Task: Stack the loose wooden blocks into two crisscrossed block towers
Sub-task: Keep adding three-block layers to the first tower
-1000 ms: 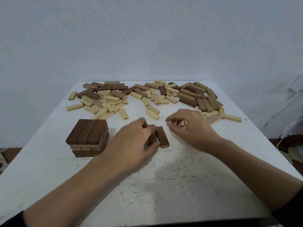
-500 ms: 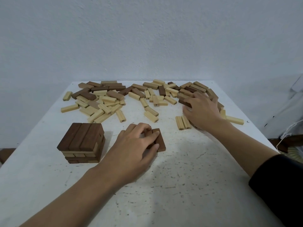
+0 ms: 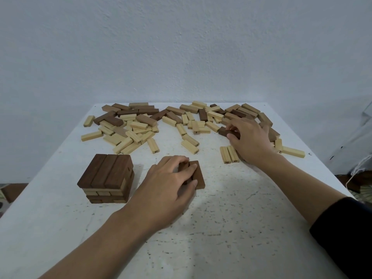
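Note:
A short block tower with a dark top layer stands at the left on the white table. My left hand grips a flat row of dark blocks at the table's middle. My right hand reaches into the loose blocks at the back right and pinches a dark block. Two pale blocks lie side by side just left of my right wrist.
Several loose pale and dark blocks are scattered across the back of the table, with more at the back right. A single pale block lies near the right edge. A white wall rises behind the table.
My right hand left the dark row, set down two pale blocks and reached back into the right pile, where it now pinches a dark block. My left hand stayed on the row.

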`<state>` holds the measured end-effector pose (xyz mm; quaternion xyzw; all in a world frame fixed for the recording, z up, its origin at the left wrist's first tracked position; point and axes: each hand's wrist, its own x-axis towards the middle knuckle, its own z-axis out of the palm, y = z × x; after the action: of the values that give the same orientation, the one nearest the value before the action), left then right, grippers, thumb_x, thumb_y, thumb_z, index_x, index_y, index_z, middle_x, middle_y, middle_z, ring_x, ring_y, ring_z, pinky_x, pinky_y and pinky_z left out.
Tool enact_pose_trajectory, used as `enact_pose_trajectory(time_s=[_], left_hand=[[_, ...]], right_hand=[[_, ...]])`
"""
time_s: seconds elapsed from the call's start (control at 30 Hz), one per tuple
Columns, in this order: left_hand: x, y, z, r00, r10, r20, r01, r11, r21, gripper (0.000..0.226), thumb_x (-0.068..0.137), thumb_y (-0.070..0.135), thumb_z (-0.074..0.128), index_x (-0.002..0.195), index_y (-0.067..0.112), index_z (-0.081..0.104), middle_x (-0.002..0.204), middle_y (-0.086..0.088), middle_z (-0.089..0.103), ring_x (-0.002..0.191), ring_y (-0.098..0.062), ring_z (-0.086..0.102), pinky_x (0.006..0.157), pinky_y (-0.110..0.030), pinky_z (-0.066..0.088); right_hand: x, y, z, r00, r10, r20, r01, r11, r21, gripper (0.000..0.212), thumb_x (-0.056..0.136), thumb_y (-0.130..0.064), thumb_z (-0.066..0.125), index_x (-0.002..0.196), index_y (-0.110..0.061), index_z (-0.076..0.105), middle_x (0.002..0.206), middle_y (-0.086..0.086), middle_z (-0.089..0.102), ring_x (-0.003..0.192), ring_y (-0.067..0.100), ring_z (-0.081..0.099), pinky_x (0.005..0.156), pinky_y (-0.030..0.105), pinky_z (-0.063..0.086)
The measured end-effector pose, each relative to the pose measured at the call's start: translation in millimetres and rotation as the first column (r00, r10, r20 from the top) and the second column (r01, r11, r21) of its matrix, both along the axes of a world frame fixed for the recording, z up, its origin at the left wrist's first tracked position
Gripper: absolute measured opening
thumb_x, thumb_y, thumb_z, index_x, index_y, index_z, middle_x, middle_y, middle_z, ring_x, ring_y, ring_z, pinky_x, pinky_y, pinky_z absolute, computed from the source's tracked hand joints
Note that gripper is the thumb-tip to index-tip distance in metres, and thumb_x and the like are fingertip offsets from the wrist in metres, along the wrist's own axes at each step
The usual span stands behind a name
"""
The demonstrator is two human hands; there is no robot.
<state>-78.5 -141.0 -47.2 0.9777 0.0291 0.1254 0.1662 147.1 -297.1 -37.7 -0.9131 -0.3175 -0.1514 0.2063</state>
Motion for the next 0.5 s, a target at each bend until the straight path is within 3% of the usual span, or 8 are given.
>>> enact_pose_trajectory(time_s=[0.1, 0.2, 0.27, 0.37, 0.5], left_hand=[[0, 1, 0, 1.0, 0.012, 0.008, -0.011, 1.0, -0.007, 0.048, 0.105, 0.047, 0.039, 0.149, 0.032, 0.048, 0.145, 0.015, 0.039, 0.136, -0.002, 0.027, 0.11, -0.029, 0.03], [-1, 1, 0, 1.0, 0.024, 0.009, -0.023, 1.0, -0.014, 0.047, 0.104, 0.048, 0.041, 0.148, 0.033, 0.048, 0.143, 0.017, 0.038, 0.135, -0.001, 0.026, 0.107, -0.025, 0.028], [-2, 0, 1, 1.0, 0.027, 0.004, -0.027, 0.999, -0.022, 0.046, 0.104, 0.048, 0.041, 0.148, 0.034, 0.048, 0.144, 0.017, 0.038, 0.135, -0.001, 0.025, 0.108, -0.026, 0.03], [-3, -1, 5, 0.999, 0.039, -0.011, -0.039, 0.999, -0.023, 0.047, 0.104, 0.049, 0.039, 0.149, 0.036, 0.045, 0.147, 0.016, 0.036, 0.136, -0.002, 0.023, 0.111, -0.03, 0.031], [-4, -2, 6, 0.999, 0.04, -0.02, -0.041, 0.999, -0.01, 0.048, 0.104, 0.049, 0.04, 0.149, 0.034, 0.047, 0.146, 0.013, 0.039, 0.135, -0.005, 0.026, 0.112, -0.033, 0.034]], right_hand=[[-6, 3, -1, 0.998, 0.062, -0.008, -0.061, 0.99, 0.124, 0.011, 0.094, -0.017, 0.065, 0.103, -0.022, 0.068, 0.099, -0.016, 0.06, 0.101, 0.015, 0.057, 0.093, 0.039, 0.029], [-17, 5, 3, 0.986, 0.165, -0.036, -0.152, 0.96, 0.234, 0.013, 0.09, -0.019, 0.07, 0.102, -0.024, 0.07, 0.1, -0.012, 0.068, 0.093, 0.012, 0.064, 0.09, 0.041, 0.051], [-33, 3, 10, 0.969, 0.228, -0.097, -0.194, 0.942, 0.275, 0.013, 0.09, -0.019, 0.072, 0.102, -0.024, 0.07, 0.095, -0.014, 0.069, 0.088, 0.005, 0.064, 0.081, 0.027, 0.053], [-59, 0, 17, 0.945, 0.267, -0.19, -0.213, 0.94, 0.266, 0.012, 0.09, -0.022, 0.072, 0.1, -0.028, 0.069, 0.09, -0.016, 0.067, 0.085, 0.002, 0.063, 0.072, 0.014, 0.045], [-85, -2, 17, 0.931, 0.303, -0.202, -0.284, 0.952, 0.118, 0.017, 0.091, -0.026, 0.068, 0.108, -0.029, 0.072, 0.091, -0.011, 0.064, 0.081, 0.004, 0.059, 0.073, 0.02, 0.048]])
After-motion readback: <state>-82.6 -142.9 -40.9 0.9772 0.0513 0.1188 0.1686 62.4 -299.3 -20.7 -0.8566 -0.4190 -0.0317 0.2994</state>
